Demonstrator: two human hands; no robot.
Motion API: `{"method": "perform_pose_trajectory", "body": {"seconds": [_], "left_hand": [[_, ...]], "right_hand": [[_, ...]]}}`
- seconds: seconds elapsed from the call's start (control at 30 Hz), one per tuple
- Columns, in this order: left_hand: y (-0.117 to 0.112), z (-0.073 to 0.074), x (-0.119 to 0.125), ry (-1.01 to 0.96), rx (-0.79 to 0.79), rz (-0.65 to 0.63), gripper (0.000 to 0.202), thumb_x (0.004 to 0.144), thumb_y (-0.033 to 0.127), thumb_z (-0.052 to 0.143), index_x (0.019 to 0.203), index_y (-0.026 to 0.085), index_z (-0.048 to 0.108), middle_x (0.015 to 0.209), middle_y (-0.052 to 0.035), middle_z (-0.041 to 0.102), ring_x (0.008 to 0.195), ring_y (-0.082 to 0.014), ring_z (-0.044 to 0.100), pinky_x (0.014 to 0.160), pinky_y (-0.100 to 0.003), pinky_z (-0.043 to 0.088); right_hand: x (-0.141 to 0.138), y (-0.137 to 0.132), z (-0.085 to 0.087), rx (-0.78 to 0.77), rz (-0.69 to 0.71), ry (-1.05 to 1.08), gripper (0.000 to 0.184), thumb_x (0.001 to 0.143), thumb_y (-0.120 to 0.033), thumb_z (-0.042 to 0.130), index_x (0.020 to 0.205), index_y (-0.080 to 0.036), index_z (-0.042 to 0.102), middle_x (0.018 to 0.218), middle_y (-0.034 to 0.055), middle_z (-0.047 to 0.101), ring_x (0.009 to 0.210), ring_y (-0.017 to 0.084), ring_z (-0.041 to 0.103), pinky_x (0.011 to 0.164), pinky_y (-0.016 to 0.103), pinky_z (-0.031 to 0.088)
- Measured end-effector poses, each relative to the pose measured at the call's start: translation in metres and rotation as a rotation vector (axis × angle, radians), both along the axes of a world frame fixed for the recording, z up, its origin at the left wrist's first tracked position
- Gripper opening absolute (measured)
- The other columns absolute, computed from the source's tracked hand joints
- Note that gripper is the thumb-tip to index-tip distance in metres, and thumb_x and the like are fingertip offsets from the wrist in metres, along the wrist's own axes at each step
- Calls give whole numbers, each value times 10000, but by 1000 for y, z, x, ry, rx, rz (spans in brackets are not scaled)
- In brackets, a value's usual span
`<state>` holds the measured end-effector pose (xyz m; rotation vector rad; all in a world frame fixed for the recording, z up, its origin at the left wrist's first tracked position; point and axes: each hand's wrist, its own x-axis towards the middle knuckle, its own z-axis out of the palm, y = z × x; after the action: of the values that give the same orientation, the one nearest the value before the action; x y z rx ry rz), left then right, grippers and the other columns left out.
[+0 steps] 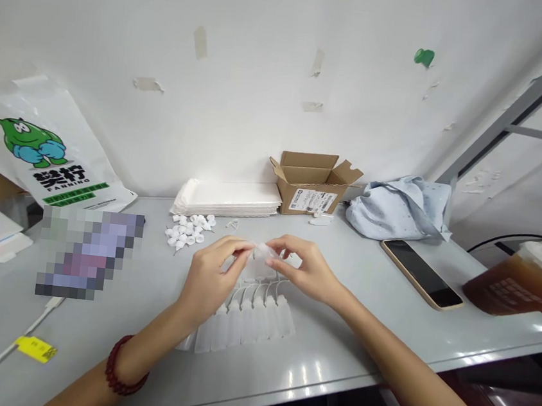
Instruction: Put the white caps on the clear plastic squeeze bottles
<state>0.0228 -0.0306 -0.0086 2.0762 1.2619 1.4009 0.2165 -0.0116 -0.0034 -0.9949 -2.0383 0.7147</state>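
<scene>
My right hand (307, 268) is closed around the right side of a small translucent plastic sleeve (260, 265), thumb and fingers pinching near its top. My left hand (212, 277) pinches with thumb and index finger right at the sleeve's upper left corner; whatever is between those fingertips is too small to make out. Below, a row of several similar translucent sleeves (241, 326) lies side by side on the table, thin white loops at their top ends. Part of that row is hidden by my left hand and wrist.
Beyond my left hand lies a pile of small white caps (188, 230). Behind are stacked white packets (232, 199), an open cardboard box (311, 188) and a light blue cloth bag (396, 210). A phone (421, 274) and a drink cup (524, 284) stand right; a printed white bag (83, 151) leans left.
</scene>
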Motion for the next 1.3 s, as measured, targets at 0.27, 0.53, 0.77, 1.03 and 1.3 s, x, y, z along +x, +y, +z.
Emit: {"method": "perform_pose_trajectory", "body": {"seconds": [0.27, 0.53, 0.77, 1.03, 1.3], "left_hand": [[-4, -5, 3, 66, 14, 61, 108, 812, 144, 587, 903, 172, 638, 834, -17, 718, 710, -132, 676, 681, -235, 536], [-8, -5, 5, 119, 168, -9, 153, 830, 94, 555, 934, 169, 639, 892, -31, 703, 743, -127, 663, 705, -237, 534], [-10, -3, 8, 116, 225, -74, 181, 833, 51, 528, 922, 161, 640, 970, -64, 659, 892, -152, 635, 787, -263, 522], [-13, -1, 7, 170, 251, -78, 187, 839, 50, 499, 904, 175, 622, 981, -67, 644, 894, -160, 634, 761, -269, 519], [-16, 3, 11, 67, 153, -17, 121, 841, 123, 529, 879, 173, 633, 902, -58, 637, 851, -163, 624, 763, -286, 526]], "right_hand": [[-6, -8, 5, -176, 63, 50, 183, 813, -257, 626, 968, -171, 668, 938, 54, 685, 809, 148, 600, 694, 272, 482], [-6, -7, 3, -169, 70, 60, 175, 824, -247, 608, 974, -176, 660, 943, 51, 680, 843, 156, 611, 710, 282, 490], [-7, -7, -2, -84, 33, 12, 188, 829, -271, 599, 977, -164, 642, 913, 56, 668, 807, 150, 608, 678, 273, 506], [-9, -8, -7, -54, 16, 86, 309, 817, -280, 622, 1111, -188, 590, 914, 52, 652, 826, 148, 605, 665, 263, 520], [-8, -9, -9, 111, 0, 56, 237, 834, -312, 617, 1033, -187, 582, 872, 46, 629, 789, 140, 584, 630, 245, 505]]}}
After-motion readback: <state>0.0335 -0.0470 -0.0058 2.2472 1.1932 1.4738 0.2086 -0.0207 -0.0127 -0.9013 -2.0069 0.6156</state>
